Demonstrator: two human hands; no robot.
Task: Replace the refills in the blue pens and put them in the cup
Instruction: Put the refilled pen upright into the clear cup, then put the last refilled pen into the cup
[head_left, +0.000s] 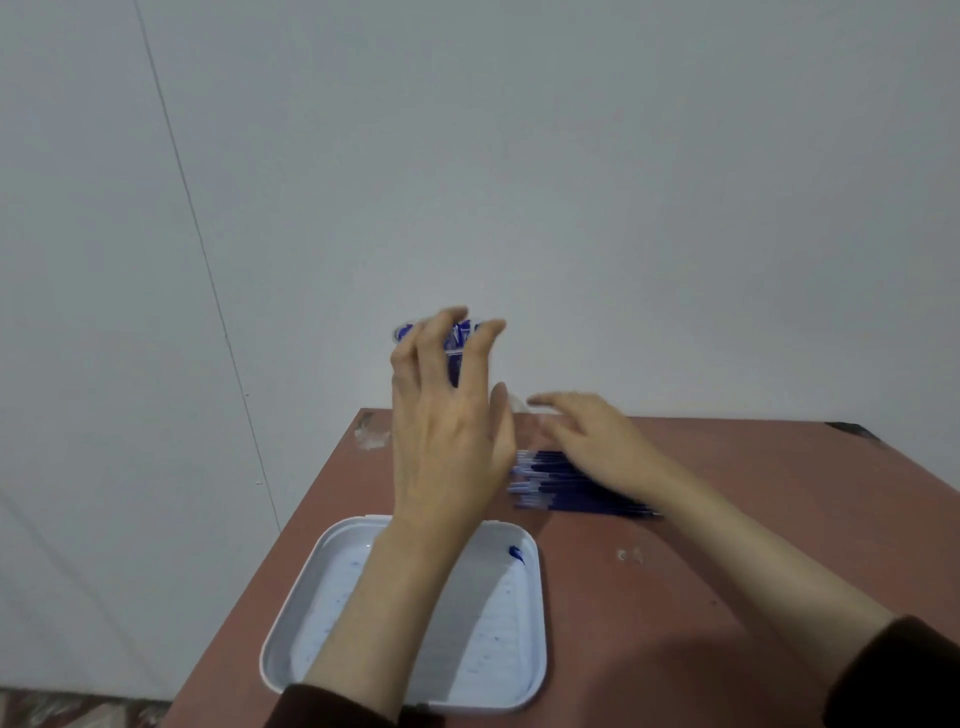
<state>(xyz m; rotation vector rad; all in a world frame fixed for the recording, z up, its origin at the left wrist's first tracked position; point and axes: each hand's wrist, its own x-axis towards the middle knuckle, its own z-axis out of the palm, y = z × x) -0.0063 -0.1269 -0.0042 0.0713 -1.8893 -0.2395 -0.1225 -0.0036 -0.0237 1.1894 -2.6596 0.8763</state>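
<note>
A clear cup (457, 345) with blue pens in it stands at the table's far edge, mostly hidden behind my left hand (447, 431). That hand is raised in front of the cup with its fingers spread and loosely bent, holding nothing that I can see. A row of blue refills or pens (561, 486) lies on the table to the right of it. My right hand (592, 441) hovers flat over the far end of that row, fingers extended and blurred. Whether it touches the row I cannot tell.
A white rectangular tray (535, 649) with blue ink stains sits at the near left of the reddish-brown table (727, 545), under my left forearm. A crumpled clear scrap (371, 434) lies at the far left corner. A grey wall rises just behind the table.
</note>
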